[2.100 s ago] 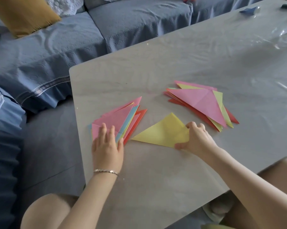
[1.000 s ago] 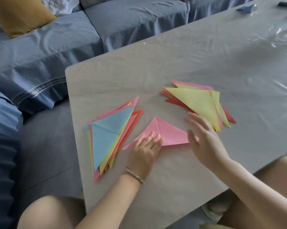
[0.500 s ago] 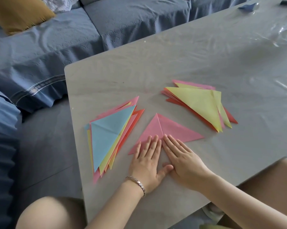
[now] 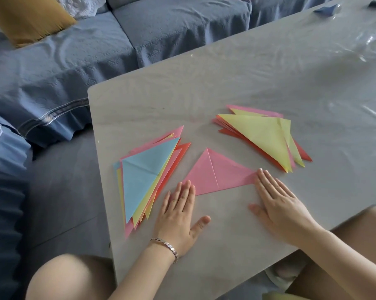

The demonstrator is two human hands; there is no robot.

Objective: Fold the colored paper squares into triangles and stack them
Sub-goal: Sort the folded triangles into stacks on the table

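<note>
Pink triangle (image 4: pixel 217 172) is lying flat on tabletop (image 4: pixel 226 83) btw two piles; L hand (image 4: pixel 178 213) and R hand (image 4: pixel 278 202) are pressing its near corners w/ fingers straight and flat, gripping nothing; prob. setting the crease, so it's folded but not yet stacked; blue-topped pile (image 4: pixel 143 176) at left and yellow-topped pile (image 4: pixel 262 137) at right are both showing triangles; no flat squares showing, so task's looking nearly done.

I see a grey table (image 4: pixel 226 83) under a clear plastic sheet (image 4: pixel 373 46) that catches light at the far right. Behind it runs a blue sofa (image 4: pixel 74 61) with a mustard cushion (image 4: pixel 27 16).
</note>
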